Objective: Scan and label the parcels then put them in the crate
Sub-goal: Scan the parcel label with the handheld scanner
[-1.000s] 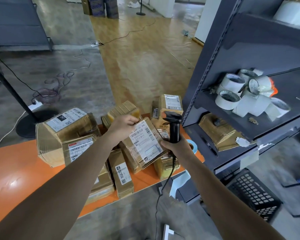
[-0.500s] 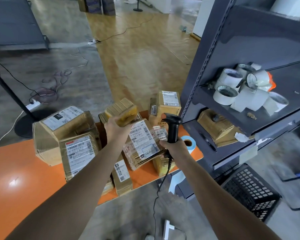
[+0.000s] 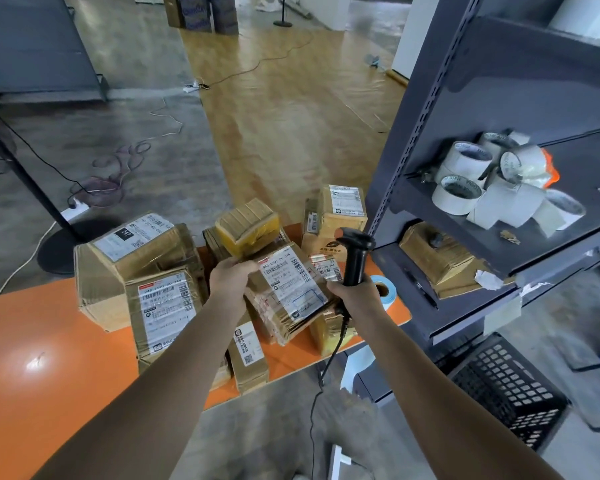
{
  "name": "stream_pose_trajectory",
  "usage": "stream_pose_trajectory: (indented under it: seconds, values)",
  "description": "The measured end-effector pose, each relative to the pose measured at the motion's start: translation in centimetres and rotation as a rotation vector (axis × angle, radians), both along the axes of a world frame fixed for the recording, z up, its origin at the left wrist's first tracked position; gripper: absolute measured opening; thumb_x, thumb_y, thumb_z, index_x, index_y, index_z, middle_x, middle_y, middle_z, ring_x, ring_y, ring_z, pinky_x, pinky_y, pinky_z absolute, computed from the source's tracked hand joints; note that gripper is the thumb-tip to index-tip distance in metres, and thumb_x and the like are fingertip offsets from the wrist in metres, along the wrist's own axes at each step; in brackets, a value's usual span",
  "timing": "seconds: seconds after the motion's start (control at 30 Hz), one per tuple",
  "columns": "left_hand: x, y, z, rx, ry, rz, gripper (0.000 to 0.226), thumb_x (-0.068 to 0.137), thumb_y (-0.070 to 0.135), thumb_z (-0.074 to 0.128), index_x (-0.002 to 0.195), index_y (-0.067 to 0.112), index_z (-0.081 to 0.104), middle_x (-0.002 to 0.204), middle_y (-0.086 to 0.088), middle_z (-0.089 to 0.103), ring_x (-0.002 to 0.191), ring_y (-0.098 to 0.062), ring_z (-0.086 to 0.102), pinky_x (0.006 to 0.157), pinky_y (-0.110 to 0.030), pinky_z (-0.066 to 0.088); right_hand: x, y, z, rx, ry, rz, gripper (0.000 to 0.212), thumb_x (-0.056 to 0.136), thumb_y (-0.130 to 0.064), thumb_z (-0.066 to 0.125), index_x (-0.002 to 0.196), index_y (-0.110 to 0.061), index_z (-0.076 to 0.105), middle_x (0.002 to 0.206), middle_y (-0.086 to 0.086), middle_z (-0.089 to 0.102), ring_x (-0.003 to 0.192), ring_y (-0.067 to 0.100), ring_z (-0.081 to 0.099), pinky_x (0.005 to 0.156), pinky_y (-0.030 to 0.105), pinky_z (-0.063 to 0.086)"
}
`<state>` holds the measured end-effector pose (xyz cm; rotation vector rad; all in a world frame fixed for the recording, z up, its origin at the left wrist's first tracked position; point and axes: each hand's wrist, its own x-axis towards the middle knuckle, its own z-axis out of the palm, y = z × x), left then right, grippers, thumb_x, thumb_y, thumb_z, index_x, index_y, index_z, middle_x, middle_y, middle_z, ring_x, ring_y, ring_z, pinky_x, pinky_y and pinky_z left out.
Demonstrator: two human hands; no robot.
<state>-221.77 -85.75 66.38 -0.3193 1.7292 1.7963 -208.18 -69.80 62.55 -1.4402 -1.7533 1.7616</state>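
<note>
My left hand (image 3: pixel 232 282) grips the labelled parcel (image 3: pixel 291 296), fingers curled; my right hand (image 3: pixel 354 295) clasps the barcode scanner (image 3: pixel 355 254). The black crate (image 3: pixel 506 389) sits partly hidden under shelving (image 3: pixel 499 98).

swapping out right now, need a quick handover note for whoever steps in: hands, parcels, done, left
Left hand grips the flat brown taped parcel with a white barcode label, tilted over the pile.
Right hand holds the black corded handheld scanner upright beside it.
Other brown cardboard parcels lie on the orange table; black plastic lattice crate on the floor, right.
Done: no parcel visible in the crate. Left: scan, label, crate them all.
</note>
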Motion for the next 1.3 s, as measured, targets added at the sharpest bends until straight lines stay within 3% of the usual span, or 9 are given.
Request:
stream_pose_trajectory:
  seconds: [0.13, 0.4, 0.5, 0.63, 0.77, 0.87, 1.0, 1.13, 1.3]
  values:
    - [0.2, -0.2, 0.1, 0.014, -0.017, -0.011, 0.007, 0.082, 0.004, 0.072, 0.089, 0.004, 0.073, 0.082, -0.014, 0.072, 0.056, -0.020, 0.069, 0.052, -0.024, 0.050, 0.0, 0.2, 0.4, 0.021, -0.003, -0.001, 0.052, 0.077, -0.021, 0.081, 0.119, -0.019, 0.051, 0.100, 0.007, 0.063, 0.088, 0.027, 0.067, 0.081, 0.044, 0.059]
    - [0.2, -0.3, 0.9, 0.099, 0.049, -0.047, 0.019, 0.087, 0.004, 0.067, 0.105, 0.011, 0.067, 0.087, -0.002, 0.068, 0.060, -0.010, 0.067, 0.041, -0.014, 0.047, -0.5, -0.7, 0.5, -0.038, 0.049, -0.051, 0.053, 0.075, -0.023, 0.082, 0.118, -0.018, 0.051, 0.099, 0.009, 0.064, 0.090, 0.030, 0.068, 0.083, 0.051, 0.058]
    - [0.4, -0.9, 0.9, 0.131, 0.002, -0.139, 0.028, 0.087, 0.014, 0.070, 0.115, 0.013, 0.064, 0.098, -0.003, 0.069, 0.079, -0.012, 0.066, 0.060, -0.022, 0.052, -0.7, -0.4, 1.2, -0.022, 0.070, -0.042, 0.051, 0.076, -0.021, 0.082, 0.117, -0.018, 0.053, 0.098, 0.008, 0.065, 0.083, 0.026, 0.068, 0.079, 0.046, 0.060]
    - [-0.3, -2.0, 0.1, 0.111, -0.016, -0.324, 0.040, 0.086, 0.023, 0.072, 0.122, 0.023, 0.055, 0.110, -0.004, 0.065, 0.100, -0.031, 0.063, 0.096, -0.056, 0.045, -0.7, 0.1, 2.4, 0.068, 0.073, 0.009, 0.042, 0.079, -0.022, 0.078, 0.114, -0.019, 0.055, 0.098, 0.008, 0.064, 0.070, 0.021, 0.063, 0.061, 0.033, 0.057]
    - [-1.4, -2.1, 0.7, 0.075, 0.168, -0.335, 0.044, 0.081, 0.029, 0.078, 0.121, 0.030, 0.058, 0.113, 0.001, 0.070, 0.104, -0.024, 0.066, 0.089, -0.047, 0.051, -0.9, 0.0, 3.8, 0.207, 0.028, 0.065, 0.030, 0.086, -0.034, 0.068, 0.108, -0.018, 0.056, 0.079, 0.005, 0.059, 0.062, 0.019, 0.057, 0.059, 0.038, 0.053]
    - [-2.3, -1.8, 1.8, -0.006, 0.291, -0.317, 0.045, 0.080, 0.039, 0.077, 0.121, 0.034, 0.060, 0.111, 0.007, 0.070, 0.101, -0.016, 0.067, 0.078, -0.036, 0.052, -0.9, 0.0, 5.3, 0.339, 0.032, 0.132, 0.021, 0.088, -0.031, 0.065, 0.098, -0.018, 0.052, 0.074, 0.006, 0.056, 0.061, 0.021, 0.053, 0.056, 0.034, 0.044]
    - [-3.4, -1.8, 2.9, -0.084, 0.409, -0.311, 0.059, 0.076, 0.060, 0.070, 0.127, 0.036, 0.053, 0.113, 0.011, 0.068, 0.102, -0.013, 0.066, 0.093, -0.042, 0.052, -0.9, -0.8, 7.7, 0.373, 0.126, 0.263, 0.017, 0.089, -0.027, 0.067, 0.098, -0.021, 0.054, 0.070, 0.006, 0.056, 0.061, 0.019, 0.052, 0.060, 0.036, 0.047]
    - [-4.1, -1.6, 3.6, -0.118, 0.423, -0.311, 0.036, 0.092, 0.051, 0.057, 0.123, 0.037, 0.047, 0.095, 0.001, 0.066, 0.088, -0.018, 0.064, 0.092, -0.048, 0.052, -1.2, -2.7, 10.1, 0.203, 0.252, 0.305, 0.016, 0.097, -0.033, 0.057, 0.096, -0.016, 0.057, 0.066, 0.003, 0.054, 0.058, 0.019, 0.052, 0.051, 0.028, 0.044]
    - [-4.8, -2.0, 4.1, -0.164, 0.371, -0.308, 0.046, 0.092, 0.050, 0.052, 0.134, 0.032, 0.046, 0.078, -0.004, 0.062, 0.075, -0.018, 0.063, 0.088, -0.041, 0.055, -1.9, -3.7, 12.0, 0.070, 0.264, 0.320, 0.015, 0.092, -0.017, 0.060, 0.107, -0.012, 0.058, 0.085, 0.006, 0.069, 0.066, 0.021, 0.068, 0.061, 0.034, 0.052]
